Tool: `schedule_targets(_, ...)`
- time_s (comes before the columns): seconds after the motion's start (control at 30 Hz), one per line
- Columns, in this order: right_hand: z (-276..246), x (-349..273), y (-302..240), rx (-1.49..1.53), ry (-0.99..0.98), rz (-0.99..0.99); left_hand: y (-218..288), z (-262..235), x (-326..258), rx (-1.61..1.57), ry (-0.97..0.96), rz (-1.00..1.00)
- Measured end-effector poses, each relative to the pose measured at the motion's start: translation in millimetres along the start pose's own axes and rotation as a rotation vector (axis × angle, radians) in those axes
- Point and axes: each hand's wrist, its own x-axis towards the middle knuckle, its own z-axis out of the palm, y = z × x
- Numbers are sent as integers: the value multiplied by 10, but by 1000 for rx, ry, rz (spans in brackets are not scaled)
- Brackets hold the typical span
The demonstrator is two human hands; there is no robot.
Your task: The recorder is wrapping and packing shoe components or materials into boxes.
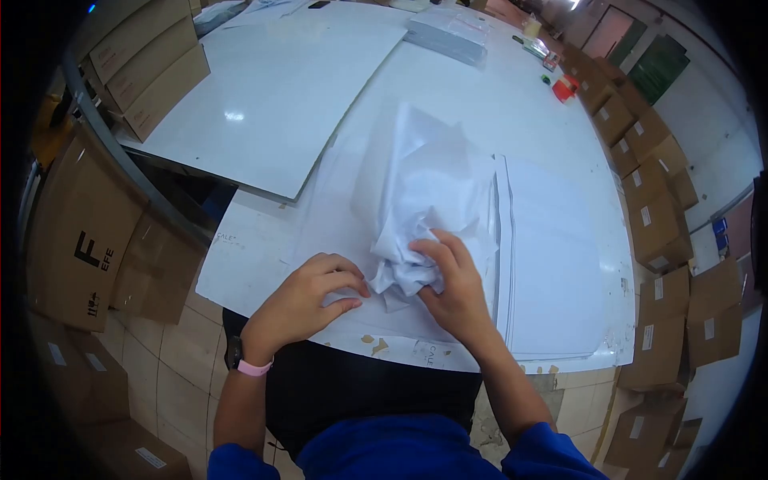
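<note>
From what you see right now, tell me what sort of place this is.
Probably a packing or warehouse workroom: stacked cardboard boxes line the white table, a pile of flat white sheets lies on it, and both hands work crumpled white fabric.

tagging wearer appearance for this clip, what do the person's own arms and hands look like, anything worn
Both hands, left hand and right hand, are bare, without gloves. The left wrist carries a dark watch beside a pink band. Blue sleeves are pushed up near the elbows.

A crumpled white cloth lies on the white bench, a stack of white sheets just right, brown cardboard boxes far right.
</note>
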Motion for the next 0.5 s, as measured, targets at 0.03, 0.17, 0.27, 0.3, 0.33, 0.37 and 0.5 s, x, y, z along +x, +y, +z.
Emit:
schedule_targets(0.03,90,-56,58,7,-19,17,-49,9,19,71,-49,42)
schedule_targets(0.17,329,-229,99,-31,-8,-10,-226,94,69,127,-91,137)
schedule_targets(0.27,315,-201,49,-46,-92,33,-328,147,69,131,-44,132)
schedule_targets(0.3,281,-160,22,-47,-90,35,-342,153,68,131,-46,134)
schedule_targets(0.33,225,-117,-23,-42,-136,23,-346,167,53,131,-10,140)
schedule_targets(0.37,164,-86,-79,-36,-183,11,-348,179,42,132,27,146)
schedule_targets(0.5,-15,-58,-302,-131,-271,-5,-343,237,30,130,93,156)
